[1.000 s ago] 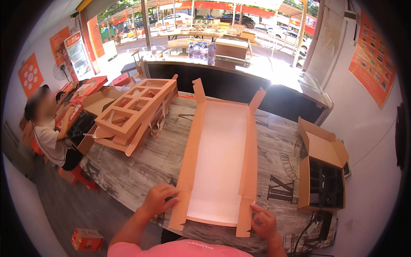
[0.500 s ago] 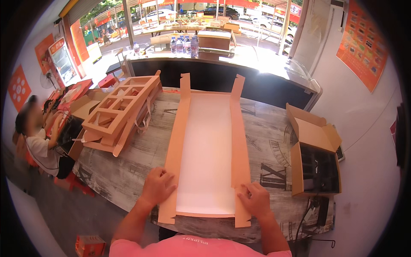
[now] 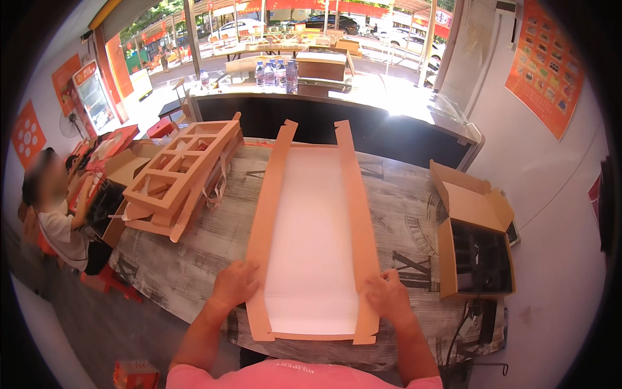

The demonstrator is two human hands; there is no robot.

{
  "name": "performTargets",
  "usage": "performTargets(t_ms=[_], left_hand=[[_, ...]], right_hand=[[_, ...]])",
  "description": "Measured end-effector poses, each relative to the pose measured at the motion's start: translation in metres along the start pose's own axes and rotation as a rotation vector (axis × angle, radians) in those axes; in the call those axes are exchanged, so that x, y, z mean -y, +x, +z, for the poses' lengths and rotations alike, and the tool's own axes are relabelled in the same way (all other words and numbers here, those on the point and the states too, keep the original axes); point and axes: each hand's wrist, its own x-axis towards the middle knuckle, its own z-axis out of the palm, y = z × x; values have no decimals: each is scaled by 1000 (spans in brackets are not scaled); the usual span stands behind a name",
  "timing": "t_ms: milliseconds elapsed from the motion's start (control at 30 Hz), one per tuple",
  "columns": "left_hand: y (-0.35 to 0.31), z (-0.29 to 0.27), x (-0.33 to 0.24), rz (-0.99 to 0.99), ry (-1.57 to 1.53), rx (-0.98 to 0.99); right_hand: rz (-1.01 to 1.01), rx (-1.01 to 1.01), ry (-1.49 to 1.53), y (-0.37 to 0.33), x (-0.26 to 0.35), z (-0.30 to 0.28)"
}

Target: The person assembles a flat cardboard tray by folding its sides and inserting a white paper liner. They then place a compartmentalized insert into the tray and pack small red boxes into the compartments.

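- Since the earlier frame, the long cardboard sheet (image 3: 311, 240) has been straightened: its splayed far tabs have been brought into line with the sides. It is laid lengthwise in front of the person, on the desk (image 3: 184, 279).
- The left strip (image 3: 267, 207) and right strip (image 3: 361, 214) are best pressed evenly along their whole creases, as a one-sided push could skew the sheet.
- The left hand (image 3: 235, 284) is half curled, its fingers set against the left strip's outer edge near the close end.
- The right hand (image 3: 389, 297) is curled more tightly at the right strip; whether either edge is pinched cannot be told.
- The notched ends (image 3: 264, 329) should be kept flat and uncreased.
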Motion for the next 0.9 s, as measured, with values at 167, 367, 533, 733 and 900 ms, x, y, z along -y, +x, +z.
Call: performTargets(t_ms=[167, 367, 533, 733, 900], left_hand=[[9, -13, 8, 166, 19, 46], [18, -26, 27, 413, -7, 170], [22, -46, 17, 302, -71, 408], [19, -32, 26, 303, -136, 283], [20, -36, 11, 207, -168, 283]], right_hand=[[-92, 109, 87, 11, -7, -10], [-300, 171, 84, 17, -19, -19], [-298, 356, 170, 23, -25, -36], [-246, 529, 279, 29, -31, -51], [-313, 553, 353, 32, -61, -33]])
